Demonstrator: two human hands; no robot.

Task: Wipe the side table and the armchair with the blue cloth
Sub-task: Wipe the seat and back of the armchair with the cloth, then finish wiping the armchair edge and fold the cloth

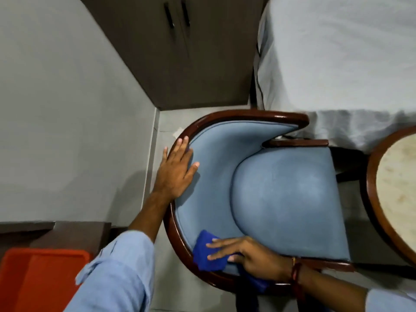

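Note:
The armchair (286, 188) fills the middle of the view, with light blue upholstery and a curved dark wood rim. My left hand (174, 170) lies flat on the far part of the backrest rim, fingers spread, holding nothing. My right hand (245, 255) presses the blue cloth (203, 253) against the inner backrest padding at the near side, fingers stretched over it. Part of the cloth trails under my wrist. The round side table (371, 199), with a wood rim and a pale stone top, stands at the right edge, partly cut off.
A bed with a grey sheet (337, 59) stands beyond the chair at the upper right. A dark wood cabinet (180, 52) with two handles is at the top centre. An orange bin (40, 280) sits at the lower left beside a dark ledge. A grey wall (56, 109) runs along the left.

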